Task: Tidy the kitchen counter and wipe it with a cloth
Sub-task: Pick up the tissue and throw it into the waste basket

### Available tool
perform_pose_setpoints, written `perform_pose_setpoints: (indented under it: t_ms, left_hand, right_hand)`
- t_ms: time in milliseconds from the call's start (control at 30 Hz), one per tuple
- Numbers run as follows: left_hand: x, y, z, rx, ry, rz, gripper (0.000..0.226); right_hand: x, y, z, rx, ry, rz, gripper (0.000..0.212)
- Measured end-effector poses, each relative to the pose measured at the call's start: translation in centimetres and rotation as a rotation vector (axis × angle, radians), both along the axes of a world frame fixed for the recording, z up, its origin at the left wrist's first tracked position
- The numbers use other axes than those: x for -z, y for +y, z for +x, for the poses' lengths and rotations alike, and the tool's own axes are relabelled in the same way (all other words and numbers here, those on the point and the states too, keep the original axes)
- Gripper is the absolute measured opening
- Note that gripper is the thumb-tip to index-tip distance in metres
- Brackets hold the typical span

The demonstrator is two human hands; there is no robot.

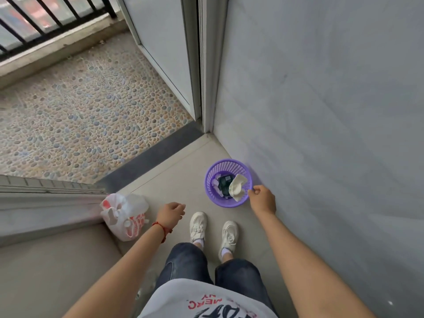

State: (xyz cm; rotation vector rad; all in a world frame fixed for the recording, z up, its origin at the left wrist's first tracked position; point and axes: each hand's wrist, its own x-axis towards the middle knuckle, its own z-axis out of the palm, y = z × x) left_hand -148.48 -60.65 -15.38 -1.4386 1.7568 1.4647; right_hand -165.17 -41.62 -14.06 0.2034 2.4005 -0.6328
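Shoes [212, 228] first, since they're nearest: white sneakers planted on the pale floor, toes aimed at the wall corner. Just ahead of them on the left, the left hand [171, 213] hangs over bare floor with its fingers loosely curled and nothing in it. Beside it, further left, a knotted white and red plastic bag [125, 215] sits against the step, close to that hand but not touching.

The right hand [262, 199] is the one that matters. It's right at the near right rim of the purple waste basket [226, 203], fingers curled. Looks empty to me, though I can't tell whether a fingertip is on the rim.

The basket lies forward and right of the feet, tucked against the grey wall, so the right hand is much nearer than the left. Inside it, a crumpled white cloth or tissue [237, 187] lies on the side closest to that hand, long axis running roughly toward the fingers, next to some dark packaging [223, 185].

No counter in view, so my guess is this is the trash part of the tidying. Past the basket: the dark threshold and a pebble-tiled balcony [87, 115].
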Motion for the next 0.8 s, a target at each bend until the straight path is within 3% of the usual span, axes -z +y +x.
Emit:
perform_pose_setpoints:
  t_ms: [367,567,800]
  left_hand:
    - [-2.9,-0.5,3.3,0.011,0.018,-0.151,0.03]
    - [-3.9,2.1,8.1,-0.34,0.03,-0.182,0.024]
    - [-4.0,13.7,14.0,-0.895,0.037,-0.167,0.032]
  right_hand:
    - [-1.9,4.2,0.5,-0.219,-0.078,0.008,0.036]
    - [-1.7,4.0,-1.1,-0.501,-0.11,0.009,0.032]
    - [-1.7,1.8,-1.5,-0.898,-0.178,0.011,0.033]
